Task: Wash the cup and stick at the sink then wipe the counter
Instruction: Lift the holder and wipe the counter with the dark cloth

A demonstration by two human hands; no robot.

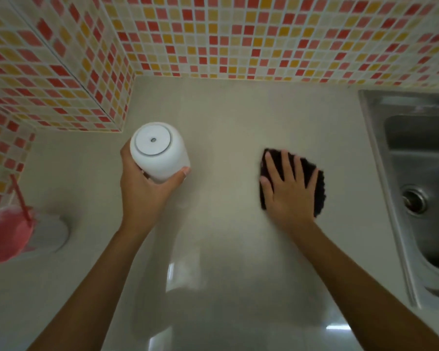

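The left hand (147,196) is gripping a canister (159,153), fingers curled round it; the right hand (289,191), fingers straight, is pressing a cloth (319,198) on the counter (226,117) left of the sink (375,138).

Two bare hands and two bare forearms were shown. On the left hand (142,191) a short, trimmed thumbnail (185,170) was seen. On the right hand (288,192) slim fingers (286,164) with short nails were seen. The left forearm (99,274) and the right forearm (352,269) were uncovered down to the lower edge; what was worn further up could not be told.
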